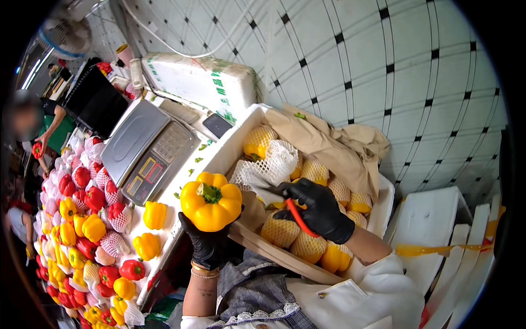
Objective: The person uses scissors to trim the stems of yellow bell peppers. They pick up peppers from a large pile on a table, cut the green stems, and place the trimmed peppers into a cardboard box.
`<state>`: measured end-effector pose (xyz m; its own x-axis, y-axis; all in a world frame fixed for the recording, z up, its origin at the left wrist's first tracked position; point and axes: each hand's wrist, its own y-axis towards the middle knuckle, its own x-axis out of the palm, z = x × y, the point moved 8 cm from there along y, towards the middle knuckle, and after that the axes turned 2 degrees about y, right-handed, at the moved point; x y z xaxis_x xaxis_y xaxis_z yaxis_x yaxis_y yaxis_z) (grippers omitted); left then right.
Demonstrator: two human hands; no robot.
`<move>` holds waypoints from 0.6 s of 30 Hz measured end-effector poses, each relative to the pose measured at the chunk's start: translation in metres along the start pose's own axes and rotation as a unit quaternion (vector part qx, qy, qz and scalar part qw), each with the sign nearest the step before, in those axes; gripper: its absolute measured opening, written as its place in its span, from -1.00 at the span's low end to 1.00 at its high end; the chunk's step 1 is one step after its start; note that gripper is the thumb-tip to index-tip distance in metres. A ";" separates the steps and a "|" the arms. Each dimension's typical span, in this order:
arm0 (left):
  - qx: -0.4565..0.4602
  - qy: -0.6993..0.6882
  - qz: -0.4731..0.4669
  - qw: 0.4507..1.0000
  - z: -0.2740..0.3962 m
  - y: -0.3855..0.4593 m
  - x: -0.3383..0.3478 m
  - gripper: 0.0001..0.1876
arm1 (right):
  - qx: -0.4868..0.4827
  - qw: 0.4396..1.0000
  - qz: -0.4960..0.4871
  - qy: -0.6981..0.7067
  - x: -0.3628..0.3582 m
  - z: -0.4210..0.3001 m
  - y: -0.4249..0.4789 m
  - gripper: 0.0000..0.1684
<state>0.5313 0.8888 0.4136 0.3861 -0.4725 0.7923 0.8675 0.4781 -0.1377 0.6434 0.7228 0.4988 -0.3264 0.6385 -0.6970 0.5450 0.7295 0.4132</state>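
My left hand (pixel 205 242), in a black glove, holds up a large yellow bell pepper (pixel 211 201) from below, its cut green stem turned upward. My right hand (pixel 318 209), also black-gloved, grips a cutting tool with a red handle (pixel 300 220); its blurred metal blades point left over white foam netting (pixel 273 162). Beneath my right hand lies an open foam box (pixel 384 201) of yellow bell peppers in pale foam nets (pixel 310 246), partly covered at the back by brown paper (pixel 333 152).
Left of the box, a table (pixel 193 164) bears a digital scale (pixel 152 152), a phone (pixel 217 125) and heaped red and yellow peppers (pixel 94 228). A closed foam box (pixel 197 82) stands against the tiled wall. At far left, a person (pixel 53 123) holds a red pepper.
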 end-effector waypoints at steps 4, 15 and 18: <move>0.039 0.070 0.031 0.996 0.004 -0.003 -0.014 -0.19 | -0.021 0.997 -0.057 -0.040 0.007 -0.016 -0.003 -0.63; 0.036 0.161 0.073 0.984 0.003 -0.009 -0.021 -0.26 | -0.032 0.994 -0.062 -0.086 0.011 -0.008 -0.010 -0.69; 0.027 0.115 0.088 0.989 -0.001 -0.006 -0.022 -0.26 | -0.024 0.992 -0.081 -0.090 0.012 -0.009 -0.009 -0.69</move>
<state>0.5177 0.8951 0.3968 0.5958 -0.5311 0.6024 0.7650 0.6037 -0.2243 0.6277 0.7264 0.4923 -0.2620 0.4610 -0.8478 0.4569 0.8331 0.3118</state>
